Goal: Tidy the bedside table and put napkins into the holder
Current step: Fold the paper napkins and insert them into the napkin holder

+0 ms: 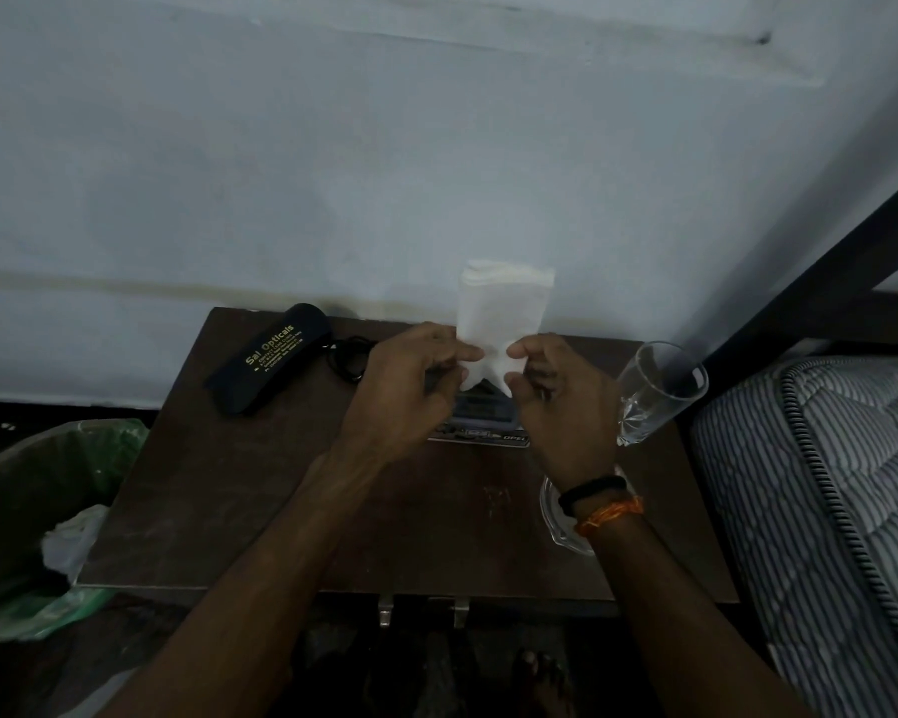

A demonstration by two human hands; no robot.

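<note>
Pinching the folded napkins [499, 313] upright, left hand [405, 391] and right hand [566, 401] each keep a closed grip above the holder [480, 427] near the bench's [260, 500] back edge, insertion apparently unfinished.

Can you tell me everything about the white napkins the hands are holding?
The white folded paper napkins are a soft, thin stack, standing upright above the dark brown wooden bedside table, in front of the pale wall. The top edges show several layers. The left hand and right hand each pinch a bottom corner. The lower edge splits into two points.
</note>
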